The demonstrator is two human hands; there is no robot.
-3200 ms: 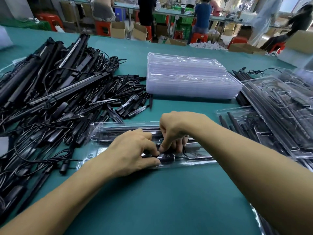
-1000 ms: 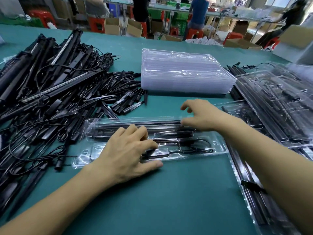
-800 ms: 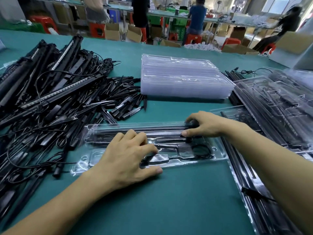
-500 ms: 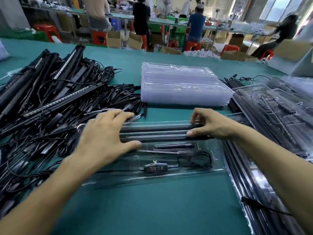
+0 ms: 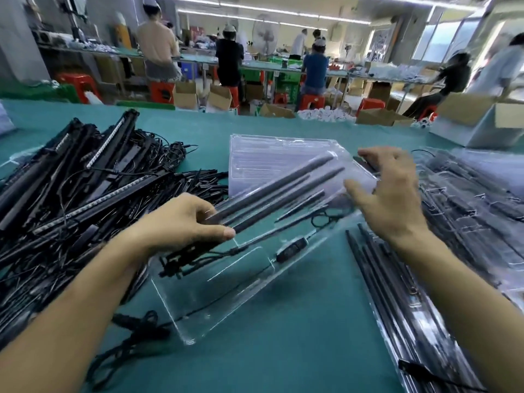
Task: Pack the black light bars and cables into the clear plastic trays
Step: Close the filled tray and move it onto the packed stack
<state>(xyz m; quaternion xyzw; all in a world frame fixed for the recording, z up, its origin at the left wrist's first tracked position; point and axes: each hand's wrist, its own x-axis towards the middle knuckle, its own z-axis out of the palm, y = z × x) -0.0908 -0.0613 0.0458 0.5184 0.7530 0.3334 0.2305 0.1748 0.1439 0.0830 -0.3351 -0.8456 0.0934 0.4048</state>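
A clear plastic tray is lifted off the green table and tilted, its right end higher. It holds two long black light bars, a shorter bar and a cable with an inline controller. My left hand grips the tray's left end, thumb on top over the bars. My right hand hovers at the tray's right end with fingers spread. Motion blur hides whether it touches the plastic.
A big heap of loose black light bars and cables covers the left of the table. A stack of empty clear trays sits behind the lifted tray. Filled trays lie at the right, and one more at the near right.
The tray was lying flat under both hands. Now my left hand has picked it up and swung it diagonal, and my right hand has come off the bars and opened.
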